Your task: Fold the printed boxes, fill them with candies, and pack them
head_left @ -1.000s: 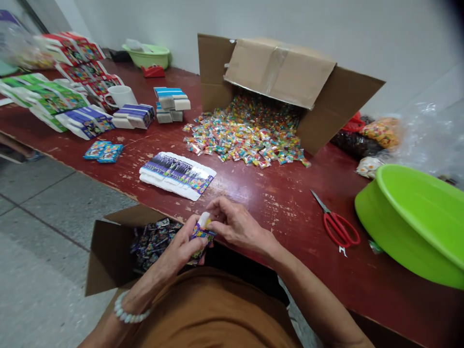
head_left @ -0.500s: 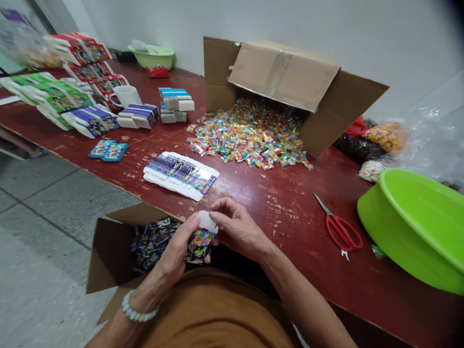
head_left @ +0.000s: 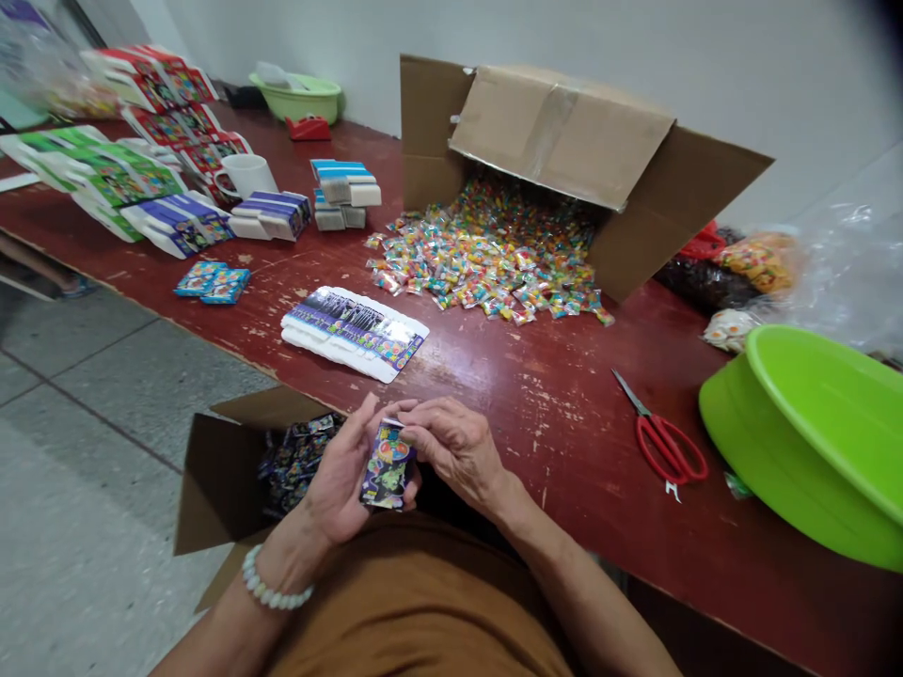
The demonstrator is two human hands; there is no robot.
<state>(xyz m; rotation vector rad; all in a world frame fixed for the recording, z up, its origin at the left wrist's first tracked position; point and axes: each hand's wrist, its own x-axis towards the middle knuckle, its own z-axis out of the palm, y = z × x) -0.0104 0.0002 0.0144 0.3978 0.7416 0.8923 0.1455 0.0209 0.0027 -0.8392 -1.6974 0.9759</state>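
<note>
My left hand point(head_left: 337, 480) is wrapped round a small dark printed box point(head_left: 388, 467), holding it upright at the table's near edge. My right hand point(head_left: 451, 445) pinches the box's top, fingers pressed on its closed end. Just left of my hands, below the table edge, stands an open cardboard carton point(head_left: 226, 470) holding several dark printed boxes. A fan of flat purple box blanks point(head_left: 353, 333) lies on the red table point(head_left: 564, 414) in front of my hands.
A big cardboard box point(head_left: 564, 141) on its side spills wrapped candies point(head_left: 486, 259). Red scissors point(head_left: 659, 437) and a stacked green basin point(head_left: 811, 442) lie to the right. Stacks of coloured box blanks point(head_left: 127, 169), a white mug point(head_left: 246, 176) and another green basin point(head_left: 296, 94) sit at left.
The white flap that stuck up from the box's top is now folded down, and my right fingers press on the closed end. The box sits lower in my left hand.
</note>
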